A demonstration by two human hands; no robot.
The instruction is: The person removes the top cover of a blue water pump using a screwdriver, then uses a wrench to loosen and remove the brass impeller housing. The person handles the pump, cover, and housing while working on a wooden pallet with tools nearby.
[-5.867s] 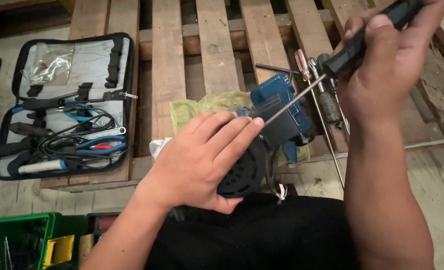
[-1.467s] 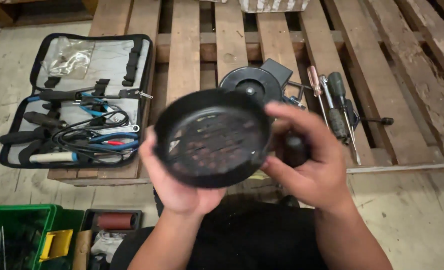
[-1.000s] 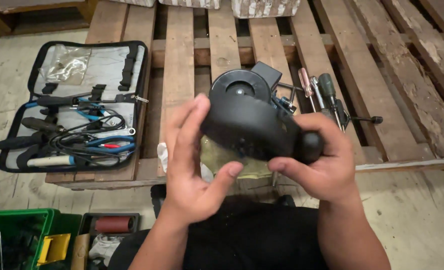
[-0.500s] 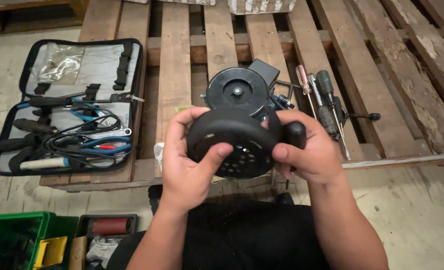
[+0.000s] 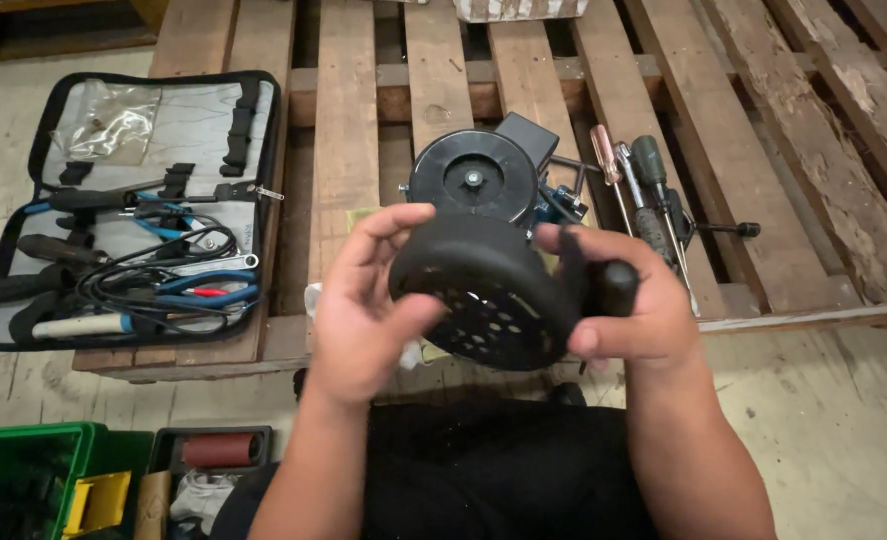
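A black round plastic cover with small holes in its face is held in front of me over the pallet's near edge. My left hand grips its left rim, thumb across the lower face. My right hand holds its right side by a short black stub. Just behind it on the pallet lies a round black housing with a centre bolt, fixed to a blue-bodied device.
A wooden pallet carries an open tool case with pliers, wires and a soldering iron at left. Screwdrivers lie right of the device. A green crate and a small box sit on the floor lower left.
The cover was shown with its hollow inside toward me, then turned over; it has dropped lower and now shows its perforated face. Earlier still my right hand worked a screwdriver on the device.
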